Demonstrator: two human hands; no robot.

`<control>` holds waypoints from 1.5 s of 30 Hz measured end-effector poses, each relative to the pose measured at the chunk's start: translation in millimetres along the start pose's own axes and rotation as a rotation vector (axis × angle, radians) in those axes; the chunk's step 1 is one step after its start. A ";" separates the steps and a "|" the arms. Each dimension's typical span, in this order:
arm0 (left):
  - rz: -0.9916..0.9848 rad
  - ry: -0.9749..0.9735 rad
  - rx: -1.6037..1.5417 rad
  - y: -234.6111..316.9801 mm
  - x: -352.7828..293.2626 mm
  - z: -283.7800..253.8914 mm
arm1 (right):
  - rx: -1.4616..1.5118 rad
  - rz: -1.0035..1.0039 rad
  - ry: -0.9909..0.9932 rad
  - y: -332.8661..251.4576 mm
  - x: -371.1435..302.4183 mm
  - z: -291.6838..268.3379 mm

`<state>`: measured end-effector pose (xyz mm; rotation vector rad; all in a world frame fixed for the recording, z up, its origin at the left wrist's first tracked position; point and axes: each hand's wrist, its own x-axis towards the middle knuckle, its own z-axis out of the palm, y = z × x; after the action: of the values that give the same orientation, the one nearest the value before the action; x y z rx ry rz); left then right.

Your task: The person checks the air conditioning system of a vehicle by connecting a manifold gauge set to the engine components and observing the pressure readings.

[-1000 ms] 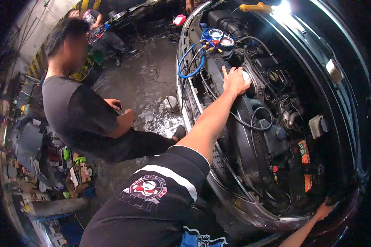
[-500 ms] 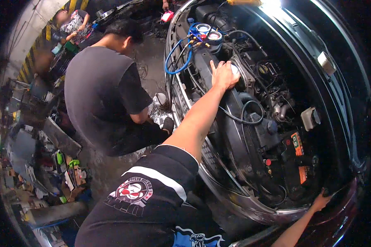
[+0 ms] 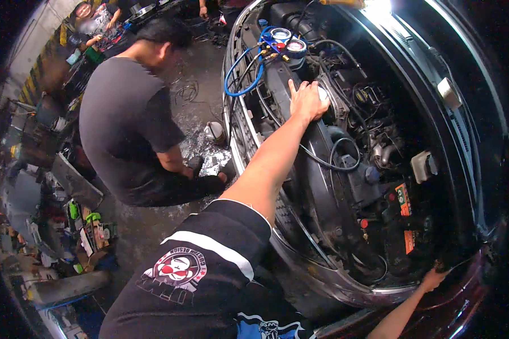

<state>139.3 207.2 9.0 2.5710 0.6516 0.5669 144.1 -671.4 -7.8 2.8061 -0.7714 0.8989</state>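
The bay is uncovered and lit by a work lamp [image 3: 377, 8] at the top of the frame, and the manifold gauge set [image 3: 295, 47] lies at upper centre, on the front edge of the engine bay. Its blue hose [image 3: 226, 85] loops over the grille side, and a dark hose [image 3: 345, 170] coils across the middle right. Setting out the gauges therefore looks done; whether the hose ends are joined to fittings cannot be seen, and the dial readings are too small to make out. Nothing has been cleared away, so the job seems unfinished.

The left hand [image 3: 307, 103], just below the gauges, bears on the radiator support panel [image 3: 276, 82]. One finger stands apart, the others bend beside a white rounded thing [image 3: 323, 96]; whether they grip it I cannot tell. The right hand [image 3: 434, 279], at lower right, touches the dark fender [image 3: 470, 277] past the battery [image 3: 406, 224]; its fingers are too shadowed to judge. At left, a co-worker [image 3: 121, 121] in a grey T-shirt crouches, facing the floor [image 3: 147, 231].
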 end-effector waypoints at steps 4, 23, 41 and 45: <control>-0.014 -0.018 0.001 2.7 -0.3 -4.5 | 0.023 -0.061 0.084 5.8 -1.4 9.0; 0.029 0.005 -0.023 0.7 1.1 2.5 | 0.055 -0.051 0.021 -29.9 -27.4 -36.5; 0.076 0.120 0.111 -8.2 4.7 13.6 | 0.023 -0.011 0.002 -20.2 -21.0 -19.8; 0.069 0.079 0.124 -5.8 4.9 9.3 | 0.038 -0.014 0.011 -20.9 -21.4 -24.2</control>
<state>145.7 211.6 -0.1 2.7075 0.6455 0.6726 126.9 -638.2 1.3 2.8335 -0.7396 0.9352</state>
